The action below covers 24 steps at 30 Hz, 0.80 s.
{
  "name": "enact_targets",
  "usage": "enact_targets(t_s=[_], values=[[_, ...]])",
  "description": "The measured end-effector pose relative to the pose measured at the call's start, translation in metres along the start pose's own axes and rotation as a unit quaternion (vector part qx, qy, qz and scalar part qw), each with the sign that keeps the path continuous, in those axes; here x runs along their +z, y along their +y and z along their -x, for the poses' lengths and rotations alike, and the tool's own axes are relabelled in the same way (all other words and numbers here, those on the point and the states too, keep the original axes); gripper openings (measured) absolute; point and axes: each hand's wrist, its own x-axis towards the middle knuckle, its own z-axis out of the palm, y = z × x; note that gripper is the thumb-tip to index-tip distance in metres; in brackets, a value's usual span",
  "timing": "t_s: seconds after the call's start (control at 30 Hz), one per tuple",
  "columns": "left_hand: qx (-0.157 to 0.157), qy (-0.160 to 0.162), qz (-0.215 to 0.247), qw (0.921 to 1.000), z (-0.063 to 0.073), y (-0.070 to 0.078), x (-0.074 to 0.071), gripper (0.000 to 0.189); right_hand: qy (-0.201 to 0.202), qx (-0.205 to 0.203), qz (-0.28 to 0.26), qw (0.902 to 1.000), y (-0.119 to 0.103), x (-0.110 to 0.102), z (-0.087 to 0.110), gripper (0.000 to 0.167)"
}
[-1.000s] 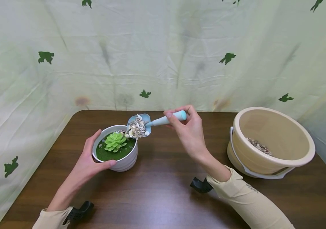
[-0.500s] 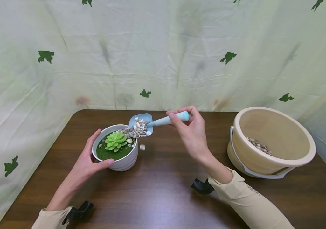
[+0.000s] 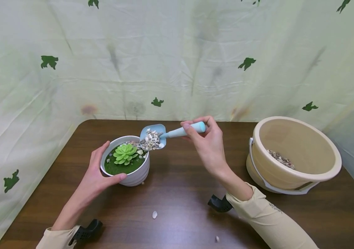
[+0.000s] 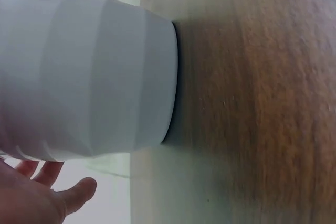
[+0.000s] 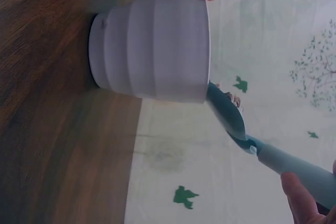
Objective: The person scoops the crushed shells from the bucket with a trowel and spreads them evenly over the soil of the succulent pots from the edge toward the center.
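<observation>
My left hand (image 3: pixel 97 173) holds a white ribbed flower pot (image 3: pixel 139 174) from its left side, thumb at the near rim and fingers behind. In the pot a green succulent (image 3: pixel 125 154) stands on green moss, with pebbles at the back right. My right hand (image 3: pixel 206 143) grips the light blue handle of a small shovel (image 3: pixel 183 131). Grey and white pebbles (image 3: pixel 151 140) fill its blade, which tilts down at the pot's right rim. In the right wrist view the shovel (image 5: pixel 227 113) has its tip right at the rim. The left wrist view shows the pot (image 4: pixel 100 77) upright on the table.
A beige bucket (image 3: pixel 257 166) with a grey handle and pebbles inside stands at the right. Loose pieces lie on the brown table (image 3: pixel 177 193): a white pebble (image 3: pixel 154 214) in front and a smaller one (image 3: pixel 217 239) nearer. A patterned curtain (image 3: pixel 177 62) hangs behind.
The shovel has shifted slightly right, and more pebbles show in the pot. A pebble fell beside the pot, and loose pebbles now lie on the table. The left hand stays on the pot.
</observation>
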Motion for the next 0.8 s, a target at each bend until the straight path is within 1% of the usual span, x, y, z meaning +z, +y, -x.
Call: enact_targets(t_s=[0.17, 0.23, 0.3, 0.4, 0.47, 0.63, 0.73, 0.8], values=[[-0.022, -0.032, 0.036, 0.9986, 0.0022, 0.0010, -0.0035, 0.102, 0.000, 0.001, 0.008, 1.0000, -0.0020, 0.0010, 0.0000, 0.026], [-0.027, -0.039, 0.052, 0.9975, 0.0028, 0.0013, -0.0045, 0.100, -0.001, 0.001, 0.012, 0.9999, -0.0028, 0.0013, 0.0001, 0.026], [-0.026, -0.039, 0.060, 0.9971, 0.0027, 0.0015, -0.0046, 0.099, -0.001, -0.001, 0.016, 0.9999, -0.0033, 0.0014, 0.0000, 0.025], [-0.019, -0.029, 0.063, 0.9974, 0.0021, 0.0018, -0.0031, 0.101, -0.001, -0.005, 0.022, 0.9997, -0.0037, 0.0019, 0.0000, 0.025], [-0.013, -0.019, 0.053, 0.9984, 0.0013, 0.0019, -0.0016, 0.103, -0.002, -0.009, 0.026, 0.9996, -0.0040, 0.0023, 0.0000, 0.025], [0.004, 0.002, 0.006, 1.0000, -0.0006, 0.0013, 0.0018, 0.104, -0.007, -0.017, 0.034, 0.9992, -0.0050, 0.0033, 0.0001, 0.025], [0.006, -0.001, -0.001, 1.0000, -0.0004, 0.0013, 0.0015, 0.104, -0.008, -0.019, 0.036, 0.9991, -0.0052, 0.0037, -0.0003, 0.025], [-0.004, -0.014, 0.014, 0.9998, 0.0008, 0.0022, -0.0001, 0.103, -0.008, -0.022, 0.038, 0.9990, -0.0056, 0.0039, -0.0006, 0.025]])
